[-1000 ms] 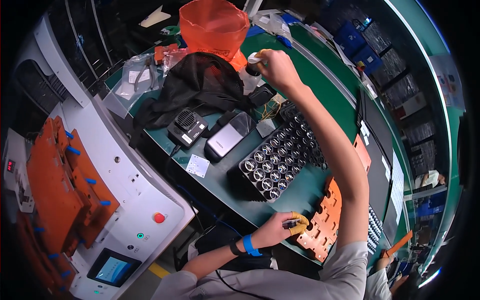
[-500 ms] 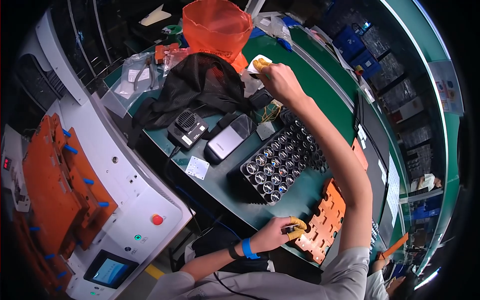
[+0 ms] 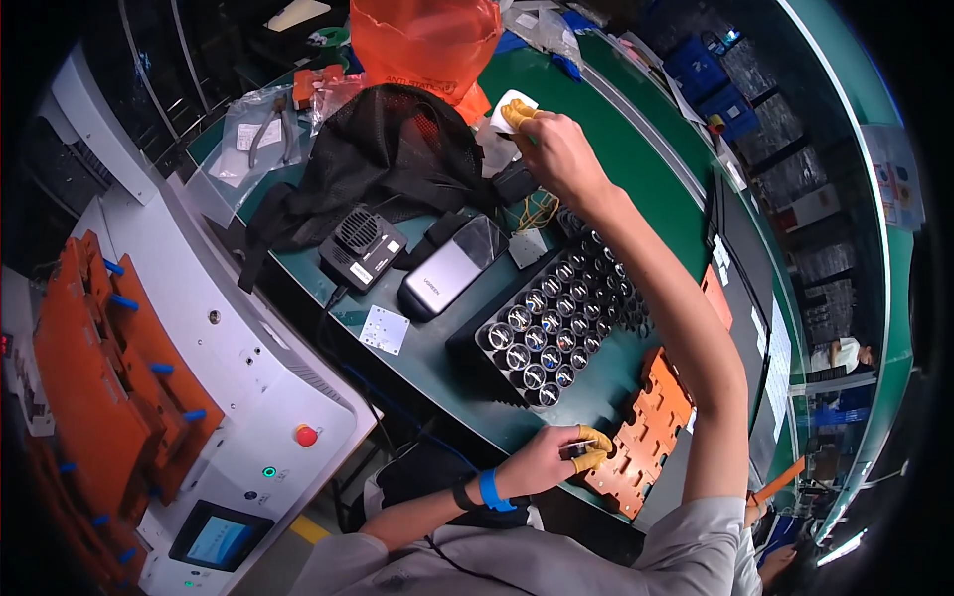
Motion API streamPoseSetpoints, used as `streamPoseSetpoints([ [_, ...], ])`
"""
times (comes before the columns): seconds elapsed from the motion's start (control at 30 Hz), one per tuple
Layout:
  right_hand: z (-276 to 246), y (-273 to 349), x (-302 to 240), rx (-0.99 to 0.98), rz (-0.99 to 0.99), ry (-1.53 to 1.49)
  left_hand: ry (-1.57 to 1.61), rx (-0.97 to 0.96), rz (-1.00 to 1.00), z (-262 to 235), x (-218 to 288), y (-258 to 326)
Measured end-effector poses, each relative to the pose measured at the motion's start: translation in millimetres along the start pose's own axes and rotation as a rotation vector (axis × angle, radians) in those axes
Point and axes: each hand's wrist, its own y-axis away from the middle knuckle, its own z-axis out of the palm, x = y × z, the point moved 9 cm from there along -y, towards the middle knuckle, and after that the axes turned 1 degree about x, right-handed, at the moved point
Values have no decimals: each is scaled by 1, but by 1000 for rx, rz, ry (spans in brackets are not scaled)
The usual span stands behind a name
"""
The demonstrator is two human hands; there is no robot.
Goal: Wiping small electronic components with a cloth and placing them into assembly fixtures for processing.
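My right hand (image 3: 561, 149), with yellow finger covers, reaches far across the bench. Its fingers are closed on a small white square piece (image 3: 505, 100), partly hidden by them. My left hand (image 3: 552, 459), wearing a blue wristband (image 3: 491, 491) and yellow finger covers, is at the near edge. Its thumb and fingers pinch a small dark piece (image 3: 574, 451) whose kind I cannot make out. Just right of it lies an orange fixture plate (image 3: 644, 442) with cut-out slots. Between the hands stands a black tray (image 3: 509, 389) filled with rows of round clear-topped parts (image 3: 551, 324).
Left of the tray are a grey-black power bank (image 3: 442, 283), a black fan-faced box (image 3: 363, 248) and a white perforated card (image 3: 384, 330). Behind lie a black mesh bag (image 3: 388, 169), an orange plastic bag (image 3: 422, 45) and pliers (image 3: 268, 134). A white machine (image 3: 253, 368) borders the left.
The view has shifted slightly, so the bench items appear a little further left and higher. Both hands keep nearly the same places and grips.
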Motion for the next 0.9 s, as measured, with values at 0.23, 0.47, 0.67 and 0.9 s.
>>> streamPoseSetpoints([
  [0.23, 3, 3, -3, -11, -20, -8, 79, -2, -53, 0, -5, -1],
  [0.47, 6, 3, -6, -1, -16, 26, 61, 13, -32, -2, -3, -2],
  [0.67, 4, -14, 2, -46, 27, 84, 41, 63, -5, -5, -3, -2],
  [0.9, -38, -20, 30, 18, 435, -245, -38, 91, 9, -5, 1, 0],
])
